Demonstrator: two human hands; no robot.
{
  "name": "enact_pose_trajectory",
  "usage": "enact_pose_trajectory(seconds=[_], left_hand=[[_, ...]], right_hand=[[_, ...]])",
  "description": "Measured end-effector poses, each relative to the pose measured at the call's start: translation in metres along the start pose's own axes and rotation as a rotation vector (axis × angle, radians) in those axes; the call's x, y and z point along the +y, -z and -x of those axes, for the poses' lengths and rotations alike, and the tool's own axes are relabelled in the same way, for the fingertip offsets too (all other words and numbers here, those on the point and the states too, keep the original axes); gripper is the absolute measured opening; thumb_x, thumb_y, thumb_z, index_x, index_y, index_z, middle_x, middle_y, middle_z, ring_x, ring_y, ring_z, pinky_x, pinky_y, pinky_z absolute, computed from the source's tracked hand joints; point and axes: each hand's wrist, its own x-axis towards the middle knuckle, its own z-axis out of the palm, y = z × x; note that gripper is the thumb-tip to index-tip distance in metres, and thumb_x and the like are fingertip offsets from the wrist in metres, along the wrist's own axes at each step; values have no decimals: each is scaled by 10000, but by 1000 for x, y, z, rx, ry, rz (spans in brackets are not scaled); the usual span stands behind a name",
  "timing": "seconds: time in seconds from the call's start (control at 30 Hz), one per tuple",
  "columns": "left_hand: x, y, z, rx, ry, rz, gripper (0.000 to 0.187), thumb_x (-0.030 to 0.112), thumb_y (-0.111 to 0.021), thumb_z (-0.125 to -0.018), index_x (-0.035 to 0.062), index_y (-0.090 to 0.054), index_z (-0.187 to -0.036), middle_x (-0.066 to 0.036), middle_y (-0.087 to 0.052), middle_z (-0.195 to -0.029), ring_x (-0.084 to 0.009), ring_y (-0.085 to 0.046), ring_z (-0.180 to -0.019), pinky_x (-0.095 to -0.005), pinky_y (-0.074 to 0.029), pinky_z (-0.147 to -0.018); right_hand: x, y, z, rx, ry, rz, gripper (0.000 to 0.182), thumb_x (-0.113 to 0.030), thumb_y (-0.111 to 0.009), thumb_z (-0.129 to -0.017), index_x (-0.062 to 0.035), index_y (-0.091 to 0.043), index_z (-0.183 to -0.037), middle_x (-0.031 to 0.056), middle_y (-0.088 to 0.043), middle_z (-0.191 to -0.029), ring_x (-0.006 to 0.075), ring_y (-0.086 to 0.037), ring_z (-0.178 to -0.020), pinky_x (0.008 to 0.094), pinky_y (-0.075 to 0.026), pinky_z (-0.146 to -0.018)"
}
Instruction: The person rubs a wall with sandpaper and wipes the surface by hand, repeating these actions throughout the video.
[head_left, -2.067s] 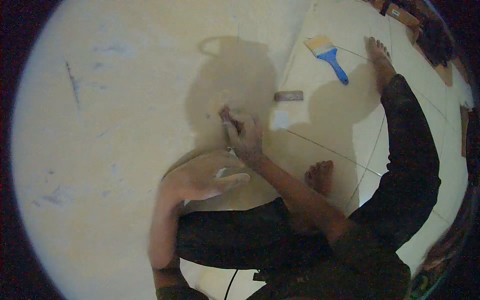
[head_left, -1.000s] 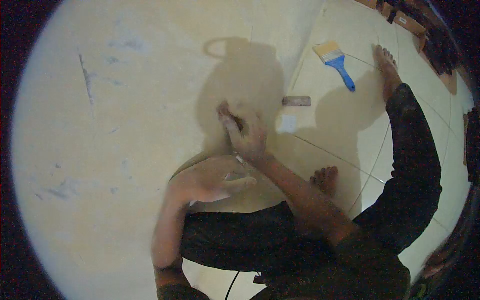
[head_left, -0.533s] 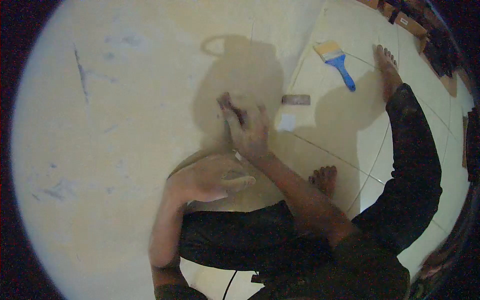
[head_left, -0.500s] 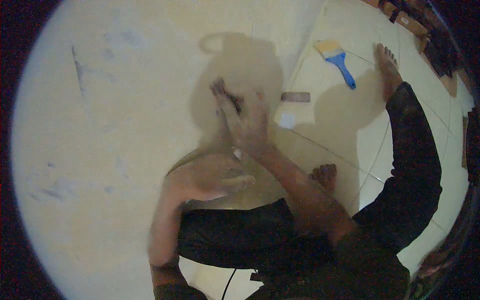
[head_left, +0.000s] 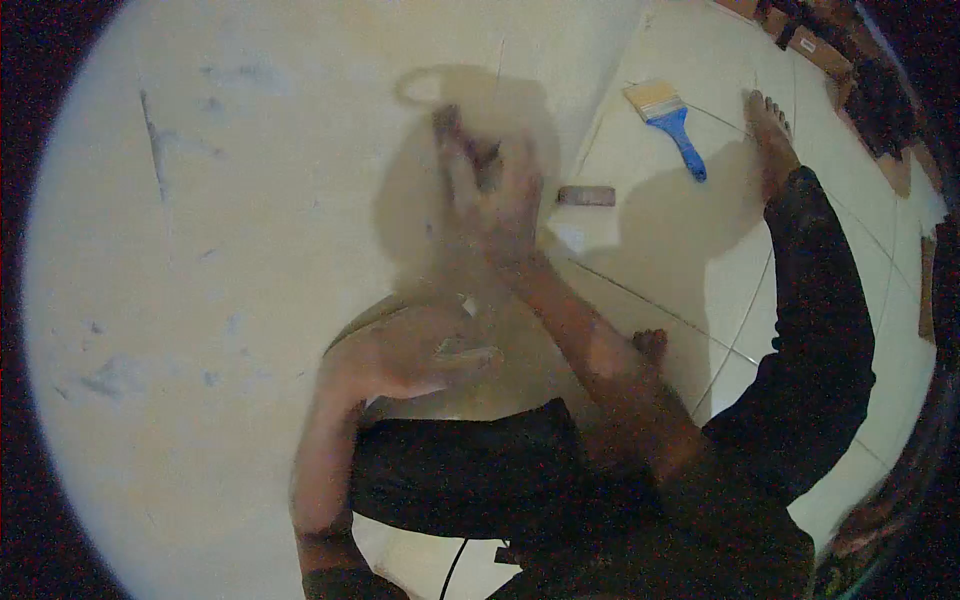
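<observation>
My right hand (head_left: 500, 205) reaches over a pale, smudged surface (head_left: 230, 300). Its fingers look stretched and apart, though motion blurs them, and a dark patch lies between them. Lower down, my left hand (head_left: 400, 345) is bent at the wrist, its thumb towards the right. Its fingers seem curled by a round, curved-edged thing (head_left: 375, 318), partly hidden behind the hand; what it is I cannot make out. Nearest my right hand on the right are a small brownish block (head_left: 586, 196) and a whitish patch (head_left: 570, 238).
A wide paintbrush (head_left: 670, 125) with a blue handle and pale bristles lies on the tiled floor (head_left: 740, 290). My bare foot (head_left: 770, 130) rests beyond it, below a dark trouser leg (head_left: 825, 300). Cardboard boxes (head_left: 820, 50) stand at the upper right. A thin black cable (head_left: 453, 570) runs below.
My right hand has moved slightly up along the pale surface, its fingers spreading a little. My left hand stays almost where it was. The whole view has shifted slightly.
</observation>
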Motion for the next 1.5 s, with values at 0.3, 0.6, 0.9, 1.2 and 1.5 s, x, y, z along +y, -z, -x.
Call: enact_pose_trajectory(seconds=[0.3, 0.6, 0.9, 1.2, 1.5], left_hand=[[15, 4, -7, -54, 171, 12, 561, 541, -621, -964, 70, -704, -1257, -200, -674, -1276, -371, -621, -1195, -448, -474, -1051], [11, 6, -1, -15, 142, -78, 585, 564, -616, -963, 62, -708, -1250, -191, -646, -1350, -354, -603, -1254, -434, -439, -1098], [18, 6, -5, -17, 176, -24, 535, 527, -646, -959, 56, -729, -1199, -186, -666, -1298, -342, -609, -1235, -433, -441, -1099], [18, 6, -6, -41, 167, 0, 470, 507, -647, -960, 98, -754, -1166, -182, -661, -1323, -343, -601, -1256, -428, -441, -1096], [8, 13, -5, 18, 130, -147, 468, 492, -634, -967, 81, -758, -1154, -193, -639, -1366, -344, -586, -1281, -422, -424, -1118]], right_hand=[[68, 8, 82, -134, -60, 28, 367, -251, -651, -967, -74, -675, -1288, 214, -673, -1128, 416, -629, -991, 504, -506, -911], [33, 6, -10, 77, 113, -89, 309, -216, -631, -986, -49, -710, -1233, 227, -691, -1015, 398, -652, -940, 508, -514, -860], [62, -2, 71, -31, -126, -56, 350, -245, -688, -979, 0, -671, -1228, 146, -692, -940, 269, -626, -893, 403, -507, -810], [35, 0, 81, 26, -106, -5, 340, -321, -711, -964, 6, -638, -1024, 192, -701, -896, 341, -696, -781, 472, -527, -701], [23, 1, 21, -24, -295, -61, 353, -344, -715, -962, -2, -641, -1011, 192, -666, -824, 383, -678, -718, 484, -513, -645]])
